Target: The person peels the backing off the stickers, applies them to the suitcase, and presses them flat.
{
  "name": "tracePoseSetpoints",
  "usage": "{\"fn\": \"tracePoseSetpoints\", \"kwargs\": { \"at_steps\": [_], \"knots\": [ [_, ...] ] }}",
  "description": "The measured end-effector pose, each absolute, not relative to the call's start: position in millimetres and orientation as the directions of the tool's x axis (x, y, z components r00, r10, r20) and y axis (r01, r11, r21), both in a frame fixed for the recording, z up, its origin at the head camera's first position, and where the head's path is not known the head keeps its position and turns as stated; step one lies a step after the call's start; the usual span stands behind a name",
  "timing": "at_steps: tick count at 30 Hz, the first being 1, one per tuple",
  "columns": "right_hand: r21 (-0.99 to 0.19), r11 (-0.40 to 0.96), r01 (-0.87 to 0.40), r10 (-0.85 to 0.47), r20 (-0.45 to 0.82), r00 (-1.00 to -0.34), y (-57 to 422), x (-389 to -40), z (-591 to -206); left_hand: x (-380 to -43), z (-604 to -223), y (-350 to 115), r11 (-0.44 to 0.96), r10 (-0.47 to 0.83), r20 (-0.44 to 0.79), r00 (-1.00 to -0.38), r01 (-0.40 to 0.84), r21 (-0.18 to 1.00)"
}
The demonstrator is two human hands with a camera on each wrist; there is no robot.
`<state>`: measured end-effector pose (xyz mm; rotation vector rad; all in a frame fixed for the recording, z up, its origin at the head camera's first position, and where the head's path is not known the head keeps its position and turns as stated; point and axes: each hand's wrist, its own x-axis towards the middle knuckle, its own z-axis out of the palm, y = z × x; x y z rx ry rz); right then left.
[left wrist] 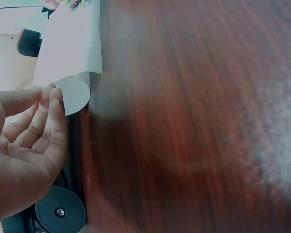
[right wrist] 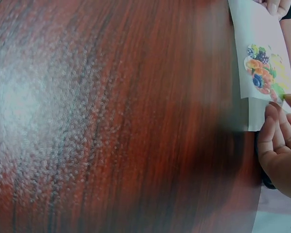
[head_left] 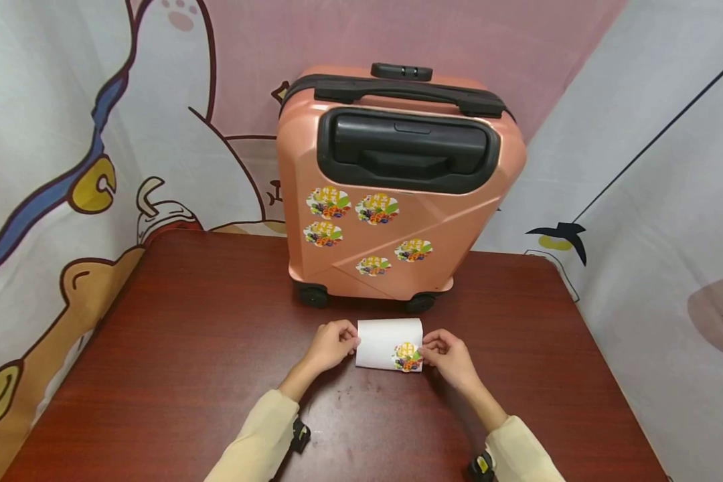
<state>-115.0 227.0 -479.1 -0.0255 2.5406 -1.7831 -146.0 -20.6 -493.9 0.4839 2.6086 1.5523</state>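
A curved sheet of white sticker paper [head_left: 376, 343] is held up between both hands just in front of the suitcase. One round fruit sticker [head_left: 407, 357] sits at its lower right corner. My left hand [head_left: 331, 346] pinches the left edge between thumb and fingertips; in the left wrist view the sheet [left wrist: 70, 53] bows over, showing its underside. At the opposite edge, my right hand [head_left: 450, 359] pinches the paper, with the thumb at the sticker's rim [right wrist: 264, 73]. Behind stands an upright rose-gold suitcase [head_left: 337, 264] bearing several matching stickers [head_left: 377, 209] on its front.
The suitcase's black wheels [head_left: 312, 295] rest on the dark red-brown table [head_left: 187, 375]. Its black handle recess [head_left: 410, 150] faces forward. A cartoon-printed cloth [head_left: 229, 67] hangs behind and along both sides. Small black devices [head_left: 300, 435] are strapped at the wrists.
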Motion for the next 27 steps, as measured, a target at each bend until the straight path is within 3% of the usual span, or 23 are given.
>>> {"fn": "tracePoseSetpoints", "kwargs": {
  "at_steps": [9, 17, 27],
  "knots": [
    [-0.922, 0.376, -0.097, -0.006, 0.102, -0.995, 230, -118, -493, -146, -490, -17, 0.351, 0.304, 0.050, -0.951, 0.161, 0.922],
    [-0.896, 0.414, -0.161, -0.028, 0.164, -0.986, 219, -109, -468, -146, -490, -15, 0.294, 0.299, 0.007, -0.954, 0.099, 0.951],
    [-0.841, 0.519, -0.153, 0.000, 0.178, -0.984, 211, -104, -458, -143, -489, -12, 0.288, 0.309, -0.005, -0.951, 0.089, 0.954]
  ]
}}
